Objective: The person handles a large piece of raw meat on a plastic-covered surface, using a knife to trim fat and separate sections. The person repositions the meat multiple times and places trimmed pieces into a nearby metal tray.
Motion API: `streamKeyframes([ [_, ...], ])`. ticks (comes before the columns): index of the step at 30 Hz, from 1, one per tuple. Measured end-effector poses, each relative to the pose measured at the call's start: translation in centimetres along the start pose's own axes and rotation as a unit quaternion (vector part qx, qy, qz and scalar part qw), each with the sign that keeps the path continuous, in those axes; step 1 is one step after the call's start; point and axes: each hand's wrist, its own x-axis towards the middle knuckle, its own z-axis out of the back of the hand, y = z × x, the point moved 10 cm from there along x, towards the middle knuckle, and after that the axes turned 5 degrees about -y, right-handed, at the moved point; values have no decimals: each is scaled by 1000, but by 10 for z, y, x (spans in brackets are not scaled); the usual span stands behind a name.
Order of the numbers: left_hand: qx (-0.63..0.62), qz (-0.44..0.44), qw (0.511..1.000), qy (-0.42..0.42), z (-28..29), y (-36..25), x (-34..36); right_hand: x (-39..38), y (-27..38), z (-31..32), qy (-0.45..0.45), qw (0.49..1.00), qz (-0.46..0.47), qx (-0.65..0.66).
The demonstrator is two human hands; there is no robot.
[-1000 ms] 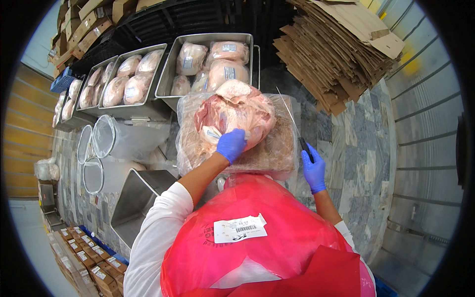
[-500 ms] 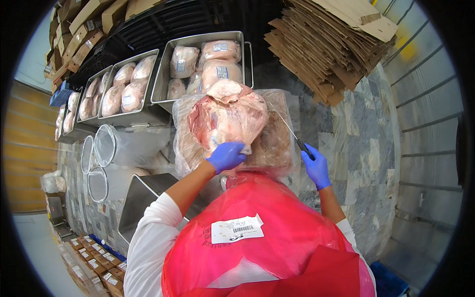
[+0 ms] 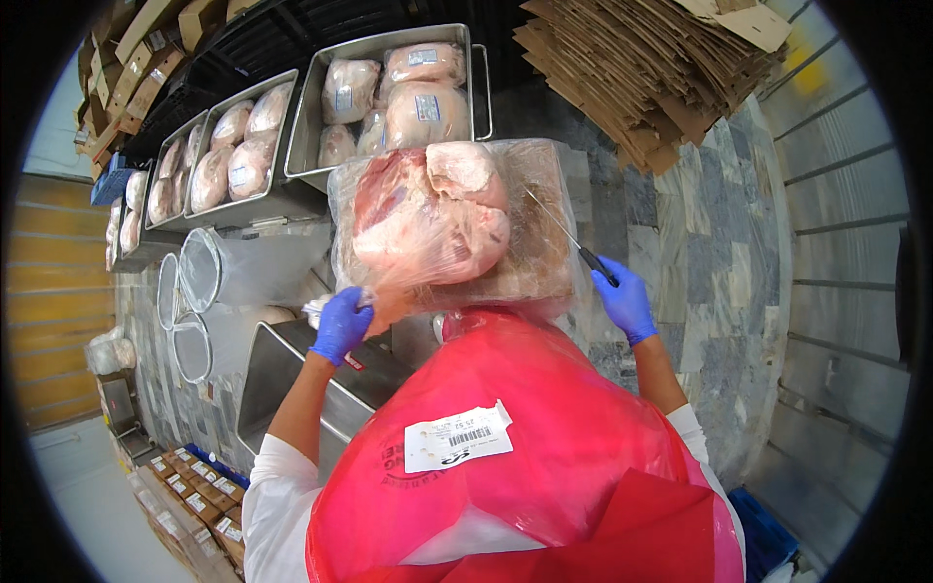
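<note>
From afar I'm clutching plastic film (image 3: 389,303) in the closed left grip (image 3: 342,325) and holding a knife (image 3: 589,258) in the right grip (image 3: 624,301); just beyond, raw meat (image 3: 428,228) is lying on a plastic-covered surface (image 3: 544,257) (metal tubs (image 3: 262,212) are standing farther off).

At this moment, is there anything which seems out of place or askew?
Yes: a white label sits tilted on the person's red plastic covering, an unexpected spot. The cardboard stack also looks untidy, its edges ragged and uneven.
</note>
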Motion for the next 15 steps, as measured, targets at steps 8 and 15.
streamKeyframes([
  [8,-115,-149,971,-147,14,-64,8,12,-50,-61,-30,999,-2,-17],
  [15,-309,99,921,-217,-55,-27,21,29,-67,-126,56,993,25,-99],
])
